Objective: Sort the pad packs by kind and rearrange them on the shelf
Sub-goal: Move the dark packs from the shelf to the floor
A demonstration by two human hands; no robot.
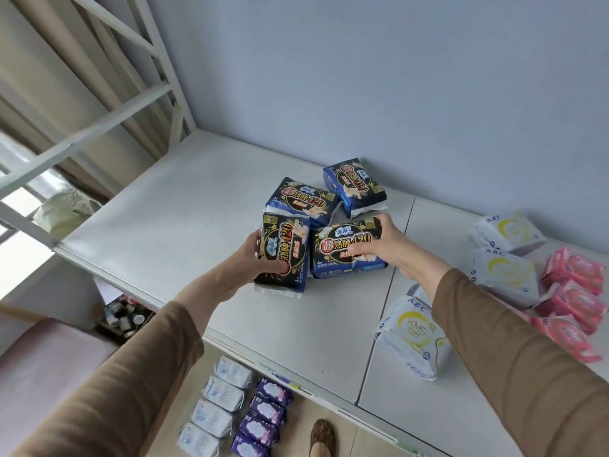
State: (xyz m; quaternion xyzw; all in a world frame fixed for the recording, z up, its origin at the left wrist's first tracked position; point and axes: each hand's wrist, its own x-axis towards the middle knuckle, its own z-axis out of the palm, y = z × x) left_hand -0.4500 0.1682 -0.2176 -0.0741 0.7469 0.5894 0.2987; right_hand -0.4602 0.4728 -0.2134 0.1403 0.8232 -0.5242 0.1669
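- left hand (260,255) gripping the left edge of a dark pack (285,255), front-left of the cluster on the white shelf (184,199).
- right hand (384,242) clasping a second dark pack (342,249) from its right side, thumb across the front.
- two more dark packs (304,201) (356,186) just behind, near the wall.
- white packs (412,328) and pink packs (573,291) further right on the same shelf.
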